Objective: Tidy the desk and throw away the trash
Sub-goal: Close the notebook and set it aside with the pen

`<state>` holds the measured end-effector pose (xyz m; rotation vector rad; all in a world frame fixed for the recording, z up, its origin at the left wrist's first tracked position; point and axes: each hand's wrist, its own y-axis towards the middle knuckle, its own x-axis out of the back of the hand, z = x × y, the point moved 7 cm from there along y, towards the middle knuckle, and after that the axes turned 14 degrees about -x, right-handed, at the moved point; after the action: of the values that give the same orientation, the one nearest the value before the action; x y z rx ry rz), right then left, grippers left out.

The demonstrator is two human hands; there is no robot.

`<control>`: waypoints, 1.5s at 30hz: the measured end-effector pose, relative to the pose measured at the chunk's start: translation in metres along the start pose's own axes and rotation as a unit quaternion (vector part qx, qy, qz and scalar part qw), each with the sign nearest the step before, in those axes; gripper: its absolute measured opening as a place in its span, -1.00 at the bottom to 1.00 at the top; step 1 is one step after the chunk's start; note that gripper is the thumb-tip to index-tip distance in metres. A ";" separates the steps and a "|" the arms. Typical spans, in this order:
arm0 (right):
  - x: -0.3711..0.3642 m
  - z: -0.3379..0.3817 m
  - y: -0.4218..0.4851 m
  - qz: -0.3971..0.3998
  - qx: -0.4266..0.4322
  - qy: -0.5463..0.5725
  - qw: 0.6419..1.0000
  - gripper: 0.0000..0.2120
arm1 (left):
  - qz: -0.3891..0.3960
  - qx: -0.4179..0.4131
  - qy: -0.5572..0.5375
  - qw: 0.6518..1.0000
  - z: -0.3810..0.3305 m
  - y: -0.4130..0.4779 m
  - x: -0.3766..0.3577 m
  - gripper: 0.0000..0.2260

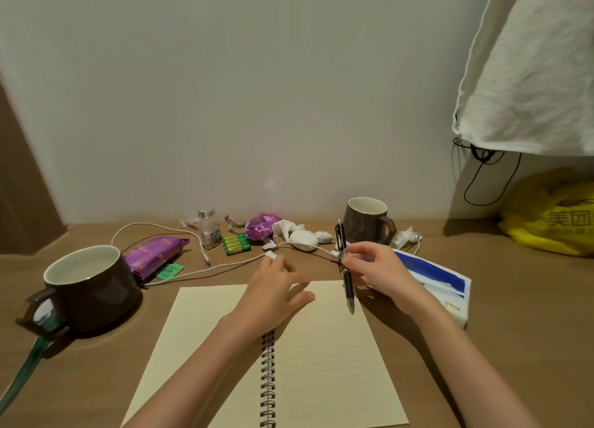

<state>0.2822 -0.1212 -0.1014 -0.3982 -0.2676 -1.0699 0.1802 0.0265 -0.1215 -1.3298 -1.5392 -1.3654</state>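
We pinch the pen (pixel 344 263) upright in our right hand (pixel 382 271), lifting it clear of the notebook (pixel 337 363), while our left hand (pixel 273 294) hovers with fingers spread, empty, likely ready to close it.

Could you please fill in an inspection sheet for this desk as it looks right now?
Surface: brown desk, crowded along the back.
Job's things: open spiral notebook in front; black pen; crumpled tissues near the wall.
Clutter: two dark mugs, purple snack packs, green batteries, small bottle, tissue pack.
Hands: right hand holds the pen upright; left hand hovers open over the notebook, a white scrap at its fingertips.
Cables: white cable runs across the desk to a white oval device.
Surroundings: pale wall; yellow bag at right; white cloth hanging above.
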 end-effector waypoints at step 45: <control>-0.061 0.005 -0.035 0.001 0.003 -0.252 0.968 -0.57 | -0.123 0.167 -0.068 0.976 0.037 0.008 -0.011 -0.74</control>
<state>0.2229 -0.0853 -0.1151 -0.6629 -0.7219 -0.9531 0.1955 0.0585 -0.1380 -1.0680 -1.9805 -1.1097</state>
